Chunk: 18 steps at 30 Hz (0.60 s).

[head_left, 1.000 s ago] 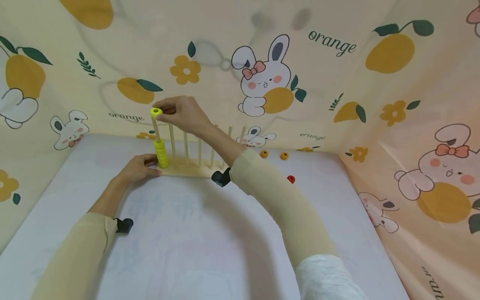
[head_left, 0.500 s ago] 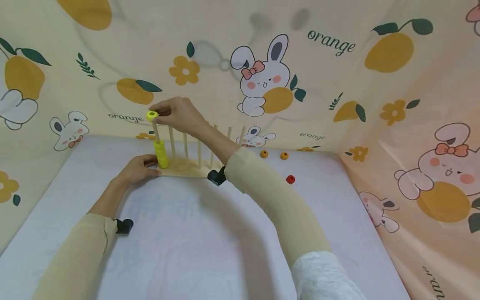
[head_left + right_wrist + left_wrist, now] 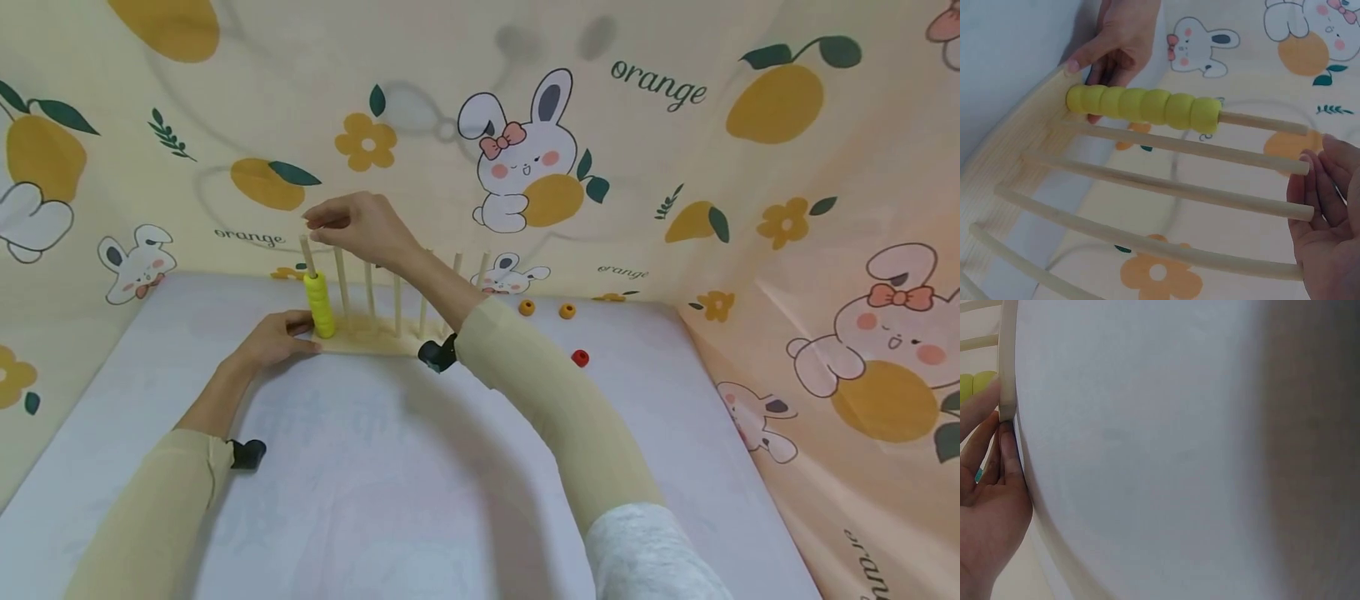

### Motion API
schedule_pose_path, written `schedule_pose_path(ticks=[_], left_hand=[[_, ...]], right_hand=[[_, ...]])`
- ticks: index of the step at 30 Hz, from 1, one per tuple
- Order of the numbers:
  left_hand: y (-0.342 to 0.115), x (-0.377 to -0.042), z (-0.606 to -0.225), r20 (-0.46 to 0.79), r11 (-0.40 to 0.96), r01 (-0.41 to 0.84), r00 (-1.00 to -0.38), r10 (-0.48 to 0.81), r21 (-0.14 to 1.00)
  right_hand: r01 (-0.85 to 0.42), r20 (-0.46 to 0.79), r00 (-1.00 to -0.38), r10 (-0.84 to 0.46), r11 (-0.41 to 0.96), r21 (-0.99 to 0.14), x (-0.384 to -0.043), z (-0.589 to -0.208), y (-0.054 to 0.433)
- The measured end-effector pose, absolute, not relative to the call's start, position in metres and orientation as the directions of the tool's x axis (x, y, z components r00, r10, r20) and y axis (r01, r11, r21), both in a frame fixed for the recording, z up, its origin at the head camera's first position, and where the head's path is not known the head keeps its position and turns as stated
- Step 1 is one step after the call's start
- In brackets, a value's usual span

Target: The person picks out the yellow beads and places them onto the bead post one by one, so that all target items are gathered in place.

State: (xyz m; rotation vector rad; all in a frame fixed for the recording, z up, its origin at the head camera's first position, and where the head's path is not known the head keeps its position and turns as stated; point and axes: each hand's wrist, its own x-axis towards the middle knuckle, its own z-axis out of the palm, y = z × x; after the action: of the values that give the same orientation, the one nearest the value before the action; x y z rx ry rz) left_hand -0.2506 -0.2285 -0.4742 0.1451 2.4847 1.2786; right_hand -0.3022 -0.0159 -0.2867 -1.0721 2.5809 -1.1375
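Note:
A wooden peg rack stands on the table, with several upright pegs in a row on a flat base. Its leftmost peg carries a stack of yellow beads, and the bare tip sticks out above them. My left hand grips the base's left end, the thumb lying on the board beside the lowest bead in the right wrist view. At the top of the beaded peg is my right hand, its fingers loosely bent and holding nothing. In the right wrist view the other visible pegs are bare.
Two orange beads lie to the right of the rack near the back edge of the table. A red bead is closer to the front. Patterned cloth rises behind the table and at its sides.
My right hand has let go of a yellow bead at the peg's tip, and the bead has slid down onto the stack. The left hand stays on the base.

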Motion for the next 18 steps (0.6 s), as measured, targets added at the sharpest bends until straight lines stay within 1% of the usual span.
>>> schedule_pose_path(ticks=[6, 14, 18], left_hand=[[-0.231, -0.253, -0.480, -0.266, 0.585, -0.087, -0.937, 0.227, 0.806], [-0.233, -0.251, -0.481, -0.260, 0.586, -0.082, -0.939, 0.227, 0.806], [-0.232, -0.251, -0.480, -0.264, 0.577, -0.084, -0.935, 0.236, 0.812]], right_hand=[[-0.543, 0.199, -0.753, -0.627, 0.422, -0.726, -0.304, -0.287, -0.005], [-0.527, 0.227, -0.770, -0.596, 0.394, -0.753, -0.302, -0.284, 0.023], [-0.520, 0.269, -0.772, -0.576, 0.328, -0.789, -0.300, -0.282, 0.042]])
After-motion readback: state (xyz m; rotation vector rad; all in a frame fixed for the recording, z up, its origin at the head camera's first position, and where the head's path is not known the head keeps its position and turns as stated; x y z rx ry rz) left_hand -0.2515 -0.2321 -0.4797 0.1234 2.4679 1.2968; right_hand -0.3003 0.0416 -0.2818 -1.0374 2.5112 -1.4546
